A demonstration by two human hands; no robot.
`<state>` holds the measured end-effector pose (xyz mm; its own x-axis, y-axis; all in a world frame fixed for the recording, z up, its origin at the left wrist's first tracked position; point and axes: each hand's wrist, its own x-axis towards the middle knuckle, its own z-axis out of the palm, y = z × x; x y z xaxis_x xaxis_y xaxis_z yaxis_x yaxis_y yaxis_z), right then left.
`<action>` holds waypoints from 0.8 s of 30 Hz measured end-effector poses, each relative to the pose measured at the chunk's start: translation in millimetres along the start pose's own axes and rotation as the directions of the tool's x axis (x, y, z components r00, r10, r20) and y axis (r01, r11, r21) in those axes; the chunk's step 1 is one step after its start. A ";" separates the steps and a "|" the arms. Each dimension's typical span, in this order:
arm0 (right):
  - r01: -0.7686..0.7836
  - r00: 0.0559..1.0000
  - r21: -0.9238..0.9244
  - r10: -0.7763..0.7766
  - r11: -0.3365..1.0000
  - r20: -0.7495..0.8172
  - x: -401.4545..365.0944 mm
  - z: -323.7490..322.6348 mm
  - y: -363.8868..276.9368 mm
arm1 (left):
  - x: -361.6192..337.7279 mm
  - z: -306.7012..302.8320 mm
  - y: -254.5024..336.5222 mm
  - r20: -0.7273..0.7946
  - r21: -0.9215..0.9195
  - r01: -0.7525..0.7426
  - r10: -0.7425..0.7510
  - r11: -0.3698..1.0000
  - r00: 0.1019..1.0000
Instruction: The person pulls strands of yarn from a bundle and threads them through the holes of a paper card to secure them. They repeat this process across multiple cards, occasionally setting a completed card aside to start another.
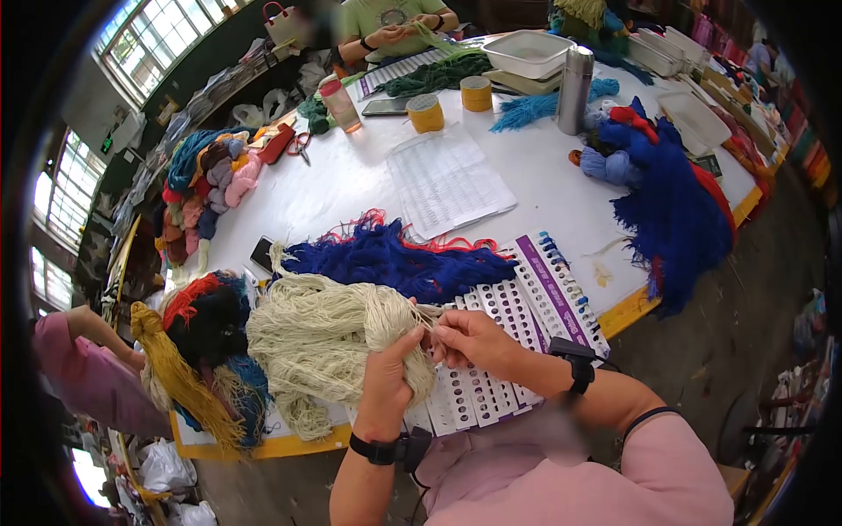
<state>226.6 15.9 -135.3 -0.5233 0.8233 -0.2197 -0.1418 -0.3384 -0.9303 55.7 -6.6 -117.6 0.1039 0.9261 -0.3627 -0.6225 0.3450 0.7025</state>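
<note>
A big cream yarn skein (307, 333) lies in loose folds at the table's front edge. My left hand (390, 373) is wrapped round its gathered right end. Close beside it, my right hand (474, 339) is closed in a pinch on thin cream strands at that same end. Beneath my hands are white cards with rows of punched holes (478, 394), a purple-edged card (553, 285) among them. Blue yarn (395, 263) with red strands is spread just behind the cream skein.
Mustard, black and red skeins (206, 333) sit at the left, near another person's arm (96, 329). Printed sheets (452, 180), scissors (300, 149), yellow rolls (425, 112), a steel flask (574, 92) and blue skeins (667, 193) stand farther back. Across the table a person handles green yarn (434, 39).
</note>
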 end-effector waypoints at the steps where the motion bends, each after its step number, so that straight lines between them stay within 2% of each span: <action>1: 0.006 1.000 0.007 -0.006 1.000 0.004 0.7 0.3 2.4 | 0.0 2.4 -0.4 -0.032 -0.004 -0.014 0.014 1.000 0.999; 10: -0.005 1.000 0.047 0.005 0.999 -0.005 0.5 -0.3 5.0 | 0.5 1.5 -2.3 -0.036 0.025 -0.015 0.016 1.000 0.999; 13: 0.014 1.000 -0.034 -0.013 0.999 0.022 0.6 0.6 3.7 | 0.8 0.0 -3.6 -0.065 0.060 -0.043 0.047 0.997 0.997; 16: 0.020 1.000 0.052 -0.018 0.998 -0.025 1.1 0.2 4.0 | -0.2 -0.5 -2.1 -0.020 0.064 -0.024 0.025 0.998 0.999; 24: 0.014 1.000 0.095 -0.014 0.995 -0.006 1.4 -2.7 7.3 | 1.5 -4.7 -2.7 -0.003 0.053 -0.008 0.008 0.999 1.000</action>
<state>227.0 15.8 -143.2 -0.5158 0.8309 -0.2087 -0.2288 -0.3684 -0.9011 53.9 -6.9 -122.9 0.0963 0.9283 -0.3592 -0.5813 0.3453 0.7367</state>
